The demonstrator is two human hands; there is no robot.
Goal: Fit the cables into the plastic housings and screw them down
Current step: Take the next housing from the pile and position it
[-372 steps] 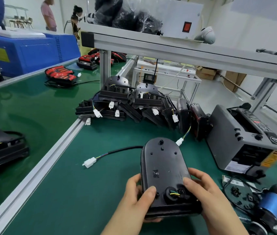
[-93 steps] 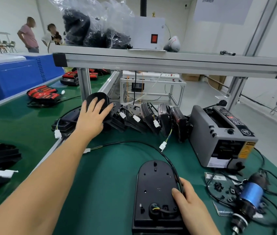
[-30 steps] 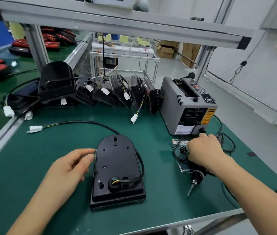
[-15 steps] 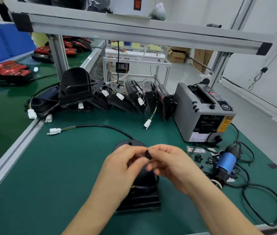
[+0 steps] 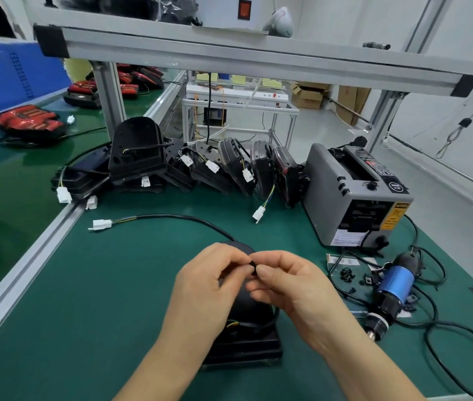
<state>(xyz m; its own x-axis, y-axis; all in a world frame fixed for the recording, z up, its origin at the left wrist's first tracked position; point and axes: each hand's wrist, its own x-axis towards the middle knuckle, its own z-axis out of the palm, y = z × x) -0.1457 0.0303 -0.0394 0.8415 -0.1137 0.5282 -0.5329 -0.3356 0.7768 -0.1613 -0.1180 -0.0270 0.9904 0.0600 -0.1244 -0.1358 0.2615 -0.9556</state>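
Just above the black housing (image 5: pixel 244 347), left hand (image 5: pixel 203 287) and right hand (image 5: pixel 290 285) both pinch 1 small black part (image 5: pixel 254 267); next it probably needs seating over the cable (image 5: pixel 171 217).

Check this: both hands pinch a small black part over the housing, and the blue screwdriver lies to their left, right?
No: the head view shows the screwdriver lying to their right. The left hand and right hand do pinch the part over the housing.
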